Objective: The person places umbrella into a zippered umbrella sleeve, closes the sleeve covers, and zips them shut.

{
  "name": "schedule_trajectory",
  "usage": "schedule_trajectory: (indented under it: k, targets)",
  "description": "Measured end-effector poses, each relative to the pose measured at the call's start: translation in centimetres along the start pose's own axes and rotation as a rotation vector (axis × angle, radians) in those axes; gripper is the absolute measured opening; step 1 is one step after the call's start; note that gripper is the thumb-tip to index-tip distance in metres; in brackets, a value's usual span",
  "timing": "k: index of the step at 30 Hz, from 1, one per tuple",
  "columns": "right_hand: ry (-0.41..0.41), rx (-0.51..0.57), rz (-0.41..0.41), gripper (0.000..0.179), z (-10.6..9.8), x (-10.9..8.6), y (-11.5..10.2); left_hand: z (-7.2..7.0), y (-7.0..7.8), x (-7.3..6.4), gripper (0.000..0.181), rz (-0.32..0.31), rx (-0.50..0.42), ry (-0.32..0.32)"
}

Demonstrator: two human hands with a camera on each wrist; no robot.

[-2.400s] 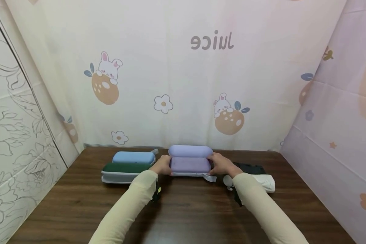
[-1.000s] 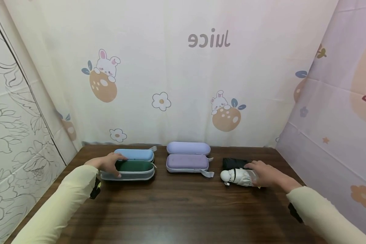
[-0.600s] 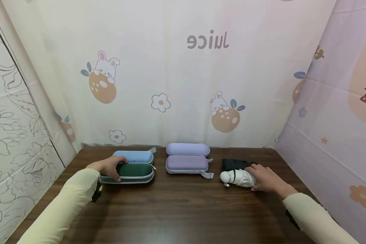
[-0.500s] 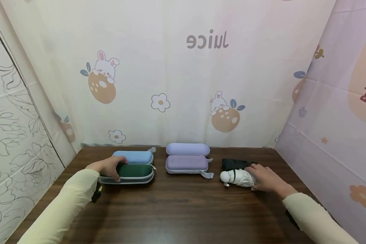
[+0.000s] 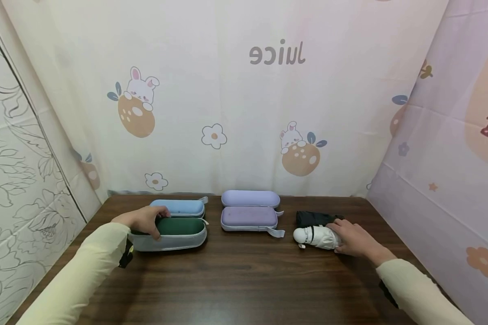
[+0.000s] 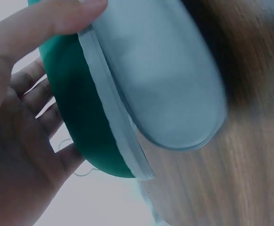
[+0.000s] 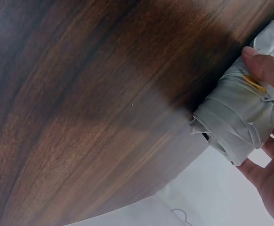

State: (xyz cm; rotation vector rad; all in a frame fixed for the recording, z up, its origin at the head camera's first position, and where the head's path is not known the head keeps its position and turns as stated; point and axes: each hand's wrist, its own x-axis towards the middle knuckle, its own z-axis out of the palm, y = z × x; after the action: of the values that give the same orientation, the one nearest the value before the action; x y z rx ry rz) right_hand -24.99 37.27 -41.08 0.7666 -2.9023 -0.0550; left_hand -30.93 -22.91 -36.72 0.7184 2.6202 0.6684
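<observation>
My left hand (image 5: 143,221) grips the left end of a dark green zippered glasses case (image 5: 180,226), thumb on the near side and fingers over the far side. Its front edge is tipped up, so more of its grey underside shows; the left wrist view has the green shell (image 6: 73,94) and grey bottom (image 6: 170,80). At the right, my right hand (image 5: 355,238) holds the outer end of a white folded umbrella (image 5: 322,237). The right wrist view shows the thumb across its rolled fabric (image 7: 243,110), which lies close to the wooden table.
Behind the green case lies a light blue case (image 5: 179,207). A purple case (image 5: 249,217) and a lilac case (image 5: 250,198) sit mid-table near the curtain (image 5: 244,113). A black folded umbrella (image 5: 313,219) lies behind the white one on the table (image 5: 244,280).
Both hands left the purple case and spread apart, left to the green case, right to the white umbrella. The green case has since tipped, its grey side swinging up; the right hand stays put.
</observation>
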Motion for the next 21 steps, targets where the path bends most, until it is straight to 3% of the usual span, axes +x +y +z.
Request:
schedule_trajectory:
  k: [5, 11, 21]
  targets:
    - [0.002, 0.001, -0.002, 0.065, 0.1, 0.0, 0.0, -0.7, 1.0, -0.1, 0.058, 0.032, -0.059, -0.016]
    - [-0.001, 0.005, 0.007, 0.065, 0.3, 0.1, 0.1, -1.1, 3.3, -0.2, 0.059, 0.060, -0.119, -0.025]
    - [0.004, 0.014, 0.017, 0.065, 0.5, 0.0, 0.1, 0.2, 7.3, 1.3, 0.062, 0.110, -0.106, -0.039]
